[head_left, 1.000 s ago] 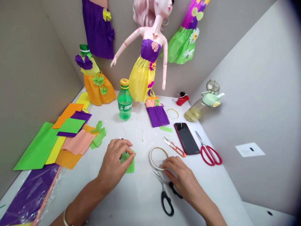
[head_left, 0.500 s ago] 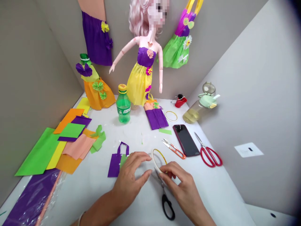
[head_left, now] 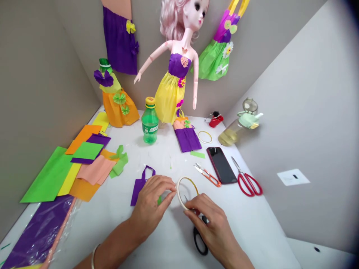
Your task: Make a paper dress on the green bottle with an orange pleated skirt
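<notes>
My right hand grips a thin ring of white tape by its lower right edge, standing upright above the table. My left hand is at the ring's left edge, thumb and fingertips brought together there; whether a tape end lies between them is too small to tell. Under my left hand lies a small purple bag with a green piece mostly hidden by the fingers. Black-handled scissors lie beneath the ring and my right hand, partly covered.
Orange snips, a phone and red scissors lie at the right. Coloured sheets cover the left side. Behind stand a green bottle, a doll and a tilted cup.
My left fingers have closed from a wide curve to meet at the ring's left edge. The ring has shifted slightly left. The whole view has moved a little.
</notes>
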